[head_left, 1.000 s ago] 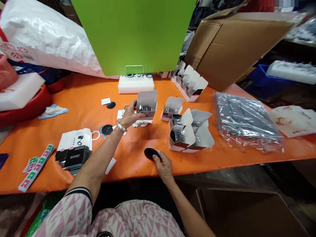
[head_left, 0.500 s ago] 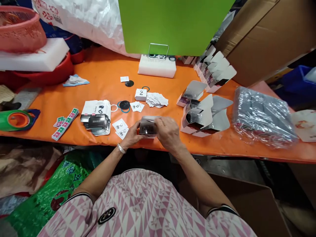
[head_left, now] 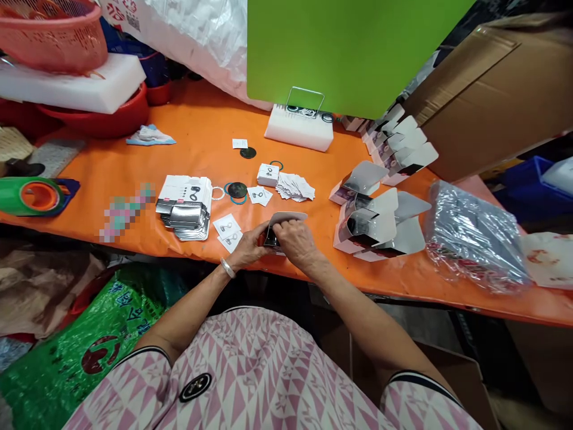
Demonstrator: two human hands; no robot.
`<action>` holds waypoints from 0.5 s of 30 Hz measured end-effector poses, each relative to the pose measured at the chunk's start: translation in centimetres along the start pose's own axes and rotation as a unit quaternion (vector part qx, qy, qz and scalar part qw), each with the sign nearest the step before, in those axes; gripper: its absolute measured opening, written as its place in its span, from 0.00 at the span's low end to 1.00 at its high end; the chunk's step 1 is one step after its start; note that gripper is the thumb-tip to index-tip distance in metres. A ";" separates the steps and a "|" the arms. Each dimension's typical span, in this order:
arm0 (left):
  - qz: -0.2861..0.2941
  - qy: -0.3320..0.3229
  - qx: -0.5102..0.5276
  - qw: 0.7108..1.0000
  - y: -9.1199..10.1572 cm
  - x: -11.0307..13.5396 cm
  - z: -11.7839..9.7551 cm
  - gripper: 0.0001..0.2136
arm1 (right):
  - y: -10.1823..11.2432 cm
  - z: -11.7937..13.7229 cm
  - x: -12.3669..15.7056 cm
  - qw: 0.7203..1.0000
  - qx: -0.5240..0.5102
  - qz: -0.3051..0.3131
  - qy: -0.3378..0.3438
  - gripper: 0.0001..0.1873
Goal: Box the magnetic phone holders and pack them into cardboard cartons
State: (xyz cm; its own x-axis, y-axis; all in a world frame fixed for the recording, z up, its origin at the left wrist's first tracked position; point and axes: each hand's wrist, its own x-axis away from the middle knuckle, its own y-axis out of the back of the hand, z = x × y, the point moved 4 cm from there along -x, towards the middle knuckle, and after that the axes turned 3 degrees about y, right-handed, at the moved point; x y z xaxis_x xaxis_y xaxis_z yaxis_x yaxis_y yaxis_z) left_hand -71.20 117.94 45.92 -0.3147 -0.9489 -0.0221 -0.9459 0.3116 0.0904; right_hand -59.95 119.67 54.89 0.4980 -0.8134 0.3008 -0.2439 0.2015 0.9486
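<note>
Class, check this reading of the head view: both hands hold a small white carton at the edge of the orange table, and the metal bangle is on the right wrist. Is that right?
No: the metal bangle is on the wrist of the left hand, not the right, as the head view shows. The left hand and right hand do hold the small white carton at the edge of the orange table.

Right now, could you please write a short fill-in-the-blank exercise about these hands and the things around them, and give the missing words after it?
1. The left hand and the right hand hold one small carton between them, and the metal bangle is on the ____ wrist.
2. The table cover is ____.
3. The upright board behind the white foam block is ____.

Missing words: left; orange; green.
</note>
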 end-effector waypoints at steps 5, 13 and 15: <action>-0.004 -0.020 -0.023 1.000 0.0 0.0 0.1 0.35 | -1.3 0.7 0.2 1.000 0.006 0.007 0.012 0.17; 0.018 -0.016 -0.015 1.000 0.2 -0.6 0.0 0.34 | -2.1 1.4 -0.4 1.000 0.000 -0.019 -0.005 0.14; 0.022 -0.009 -0.014 1.000 0.5 -0.8 0.1 0.34 | -1.7 1.4 -0.2 0.998 0.013 -0.057 0.011 0.14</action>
State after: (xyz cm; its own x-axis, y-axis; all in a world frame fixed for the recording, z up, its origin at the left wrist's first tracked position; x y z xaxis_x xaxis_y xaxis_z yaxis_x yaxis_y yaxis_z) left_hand -71.40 118.90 45.92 -0.3576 -0.9332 -0.0357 -0.9286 0.3513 0.1195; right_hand -60.80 118.76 53.10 0.5414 -0.8183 0.1932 -0.2068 0.0931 0.9740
